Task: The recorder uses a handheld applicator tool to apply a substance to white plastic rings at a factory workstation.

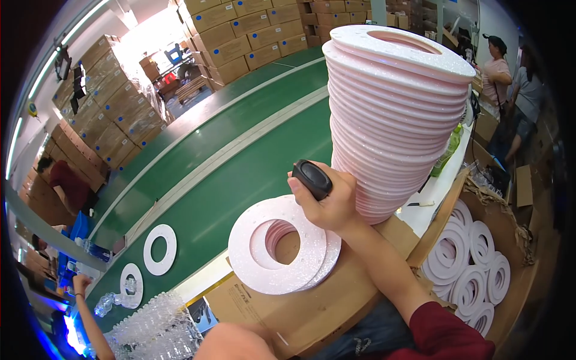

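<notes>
My right hand (327,198) is closed around a smooth black oval object (315,179), whose exact kind I cannot make out. Just below that hand, a short stack of white glittery flat rings (258,270) rests on a cardboard sheet (264,312), the top ring shifted sideways. Right behind the hand and wrist rises a tall, slightly leaning stack of the same rings (396,120), with pinkish edges. Bare skin, seemingly of my left arm or knee, shows at the lower edge; my left hand is out of the picture.
Two single rings (160,249) lie on the green conveyor belt (210,180). Clear plastic pieces (150,327) are heaped at lower left, near another person's hand (81,283). A carton (438,249) at right holds several rings. A knife (421,204) lies by the tall stack.
</notes>
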